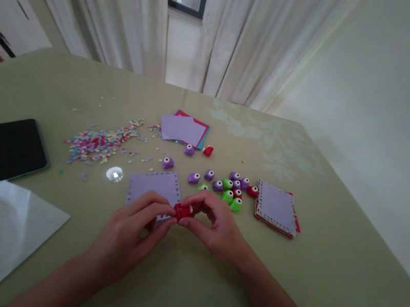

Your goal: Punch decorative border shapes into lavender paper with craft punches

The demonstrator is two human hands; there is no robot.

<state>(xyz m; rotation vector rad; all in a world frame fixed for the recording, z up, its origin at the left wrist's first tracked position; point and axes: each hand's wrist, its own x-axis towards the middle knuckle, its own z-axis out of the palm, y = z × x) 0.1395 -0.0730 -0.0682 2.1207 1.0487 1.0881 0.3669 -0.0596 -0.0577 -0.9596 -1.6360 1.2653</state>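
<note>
Between my two hands is a small red craft paper punch [181,212] with a white button. My left hand [135,225] pinches its left end with thumb and fingertips. From the other side the thumb and fingers of my right hand [217,223] close on it. Just behind and below my left fingers lies a purple paper sheet [155,186] with small holes punched along its edges; its near part is covered by the hand. Several purple, green and red punches [229,184] cluster beyond my right hand.
A stack of hole-edged paper [276,209] lies to the right, plain coloured sheets [181,129] at the back. Confetti [101,143] spreads at the left, near a clear shiny dome [114,174]. A black tablet [16,148] and a white plastic sheet [2,230] are farther left.
</note>
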